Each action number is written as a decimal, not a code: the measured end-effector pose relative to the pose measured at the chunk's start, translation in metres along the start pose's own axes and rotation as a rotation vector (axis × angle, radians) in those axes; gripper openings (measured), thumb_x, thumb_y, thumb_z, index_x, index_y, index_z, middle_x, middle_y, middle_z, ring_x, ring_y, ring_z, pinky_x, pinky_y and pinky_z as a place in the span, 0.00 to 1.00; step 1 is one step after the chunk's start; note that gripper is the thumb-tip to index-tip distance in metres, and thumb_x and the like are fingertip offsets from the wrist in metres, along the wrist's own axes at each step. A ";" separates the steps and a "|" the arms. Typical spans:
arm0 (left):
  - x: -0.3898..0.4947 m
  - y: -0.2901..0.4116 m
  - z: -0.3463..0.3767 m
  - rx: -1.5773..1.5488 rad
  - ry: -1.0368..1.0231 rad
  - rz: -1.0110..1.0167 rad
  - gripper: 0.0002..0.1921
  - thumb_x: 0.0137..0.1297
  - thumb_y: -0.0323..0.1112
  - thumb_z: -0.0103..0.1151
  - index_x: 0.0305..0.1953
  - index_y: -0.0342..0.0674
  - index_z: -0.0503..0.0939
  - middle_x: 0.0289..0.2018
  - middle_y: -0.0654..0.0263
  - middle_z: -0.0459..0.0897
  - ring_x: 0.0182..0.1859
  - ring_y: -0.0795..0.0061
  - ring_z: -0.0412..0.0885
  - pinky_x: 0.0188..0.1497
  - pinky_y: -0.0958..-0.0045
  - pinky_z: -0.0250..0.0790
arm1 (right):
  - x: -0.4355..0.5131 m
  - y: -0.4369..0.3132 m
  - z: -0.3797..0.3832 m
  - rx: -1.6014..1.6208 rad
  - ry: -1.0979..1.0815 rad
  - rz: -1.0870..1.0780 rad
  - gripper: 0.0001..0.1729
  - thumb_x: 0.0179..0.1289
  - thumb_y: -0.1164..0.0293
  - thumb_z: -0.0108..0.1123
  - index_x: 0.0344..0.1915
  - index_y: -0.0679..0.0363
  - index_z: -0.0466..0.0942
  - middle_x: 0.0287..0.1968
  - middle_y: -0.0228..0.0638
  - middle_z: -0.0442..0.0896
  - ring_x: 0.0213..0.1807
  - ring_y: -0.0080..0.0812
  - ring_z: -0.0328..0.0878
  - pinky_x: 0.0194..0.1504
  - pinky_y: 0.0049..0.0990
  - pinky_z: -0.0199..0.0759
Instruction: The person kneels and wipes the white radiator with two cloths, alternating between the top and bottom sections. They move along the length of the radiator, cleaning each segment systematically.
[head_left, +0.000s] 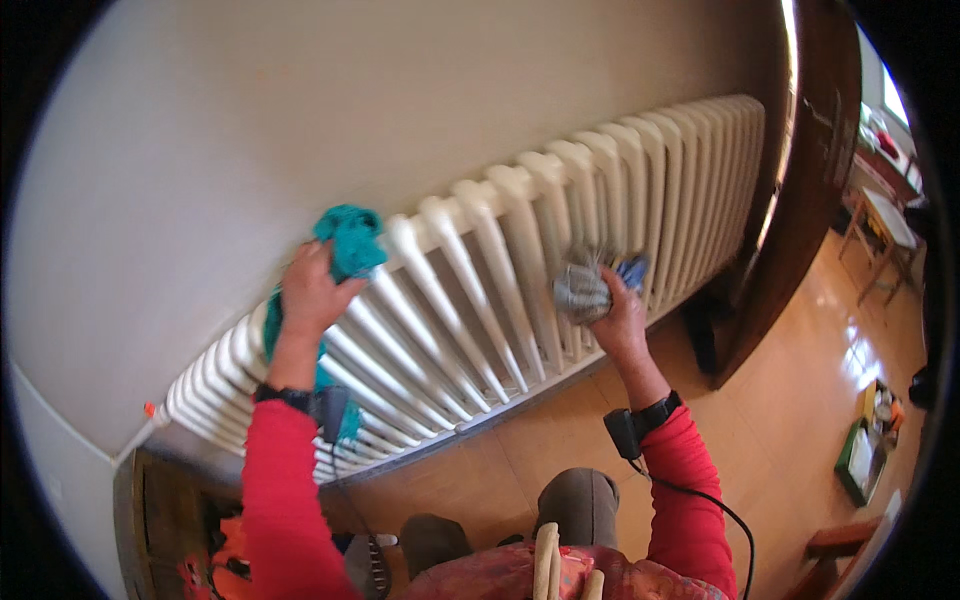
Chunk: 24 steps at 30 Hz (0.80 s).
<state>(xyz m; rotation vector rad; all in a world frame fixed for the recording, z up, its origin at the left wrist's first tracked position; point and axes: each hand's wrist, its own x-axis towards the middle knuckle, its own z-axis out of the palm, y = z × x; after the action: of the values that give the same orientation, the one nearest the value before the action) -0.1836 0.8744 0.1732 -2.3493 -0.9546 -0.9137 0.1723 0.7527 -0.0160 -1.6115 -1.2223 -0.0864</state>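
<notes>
A long white column radiator (480, 217) runs along the wall in front of me. My left hand (311, 289) grips a teal cloth (351, 240) at the radiator's top edge; more teal fabric hangs below that hand over the columns. In my right hand (622, 315) is a bundled grey cloth (581, 292), with a blue piece (634, 271) beside it. That bundle is blurred, in front of the columns right of the middle. Whether it touches them I cannot tell.
Right of the radiator stands a dark wooden panel (806, 195). On the tiled floor (765, 390) lies a green box (862, 461) with items in it. A dark wooden piece of furniture (169, 502) is at the lower left. A cable (720, 502) trails from my right wrist.
</notes>
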 end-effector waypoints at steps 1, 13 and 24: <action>0.000 0.001 -0.001 0.008 0.004 0.008 0.24 0.42 0.43 0.71 0.42 0.41 0.79 0.37 0.53 0.79 0.44 0.49 0.77 0.46 0.53 0.71 | 0.016 -0.027 -0.008 0.004 0.031 -0.057 0.32 0.49 0.69 0.67 0.57 0.51 0.71 0.40 0.51 0.82 0.46 0.55 0.78 0.45 0.47 0.73; -0.038 0.041 -0.016 0.018 0.314 -0.021 0.14 0.45 0.43 0.64 0.33 0.45 0.81 0.39 0.59 0.77 0.47 0.56 0.73 0.50 0.54 0.66 | 0.130 -0.136 0.078 -0.051 -0.168 -0.606 0.33 0.52 0.58 0.68 0.57 0.56 0.71 0.54 0.48 0.77 0.60 0.50 0.70 0.62 0.44 0.61; -0.174 -0.068 -0.085 0.193 0.231 0.024 0.18 0.40 0.39 0.69 0.38 0.45 0.82 0.48 0.55 0.75 0.55 0.53 0.71 0.64 0.49 0.58 | 0.112 -0.167 0.052 -0.311 -0.141 -0.385 0.34 0.55 0.55 0.66 0.59 0.57 0.70 0.58 0.48 0.74 0.62 0.50 0.67 0.64 0.41 0.59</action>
<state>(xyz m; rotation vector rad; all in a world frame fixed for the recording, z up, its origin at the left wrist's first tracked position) -0.3628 0.7916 0.1173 -2.0391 -0.8775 -1.0100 0.0781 0.8507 0.1410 -1.6435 -1.6838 -0.4303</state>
